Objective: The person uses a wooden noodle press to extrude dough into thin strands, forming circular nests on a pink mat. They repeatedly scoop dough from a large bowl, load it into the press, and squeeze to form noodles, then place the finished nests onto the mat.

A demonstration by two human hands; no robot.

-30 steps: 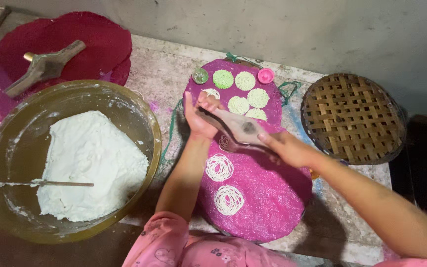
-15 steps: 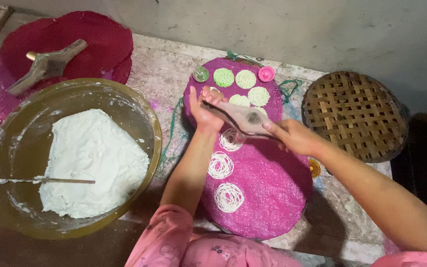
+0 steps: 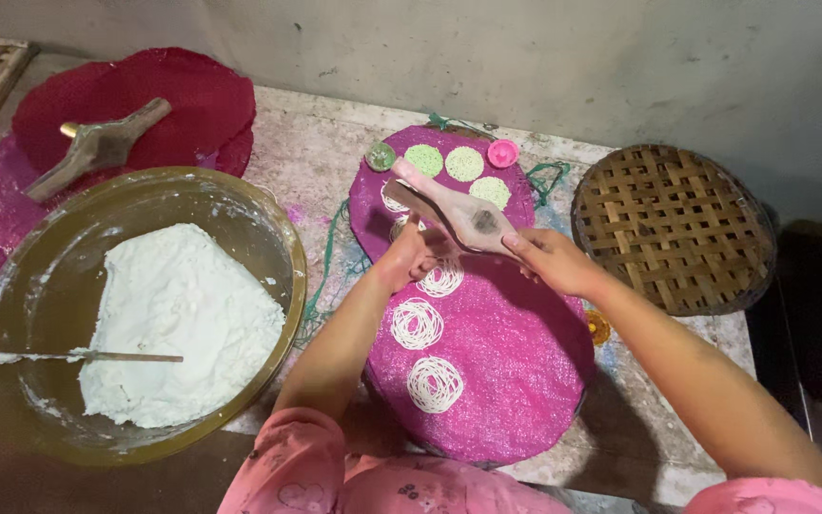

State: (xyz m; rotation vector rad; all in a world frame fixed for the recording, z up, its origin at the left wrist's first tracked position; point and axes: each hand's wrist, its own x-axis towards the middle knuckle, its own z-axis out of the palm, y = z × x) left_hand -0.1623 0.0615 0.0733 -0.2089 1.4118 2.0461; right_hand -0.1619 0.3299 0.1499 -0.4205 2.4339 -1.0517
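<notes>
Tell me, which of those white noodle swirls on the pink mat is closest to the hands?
The top swirl of the three in the row, lying just under the left hand. The middle swirl and bottom swirl lie farther down the pink mat.

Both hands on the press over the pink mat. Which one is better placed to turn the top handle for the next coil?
Probably right hand: it grips the press at its upper handle. Left hand is tucked underneath, steadying it above the newest coil.

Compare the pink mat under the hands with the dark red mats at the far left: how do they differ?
The pink mat is oval and carries white noodle coils, with a press held above it by both hands. The dark red mats are rounder, overlapping, and carry only a second, unused press. Both kinds look like woven mesh.
</notes>
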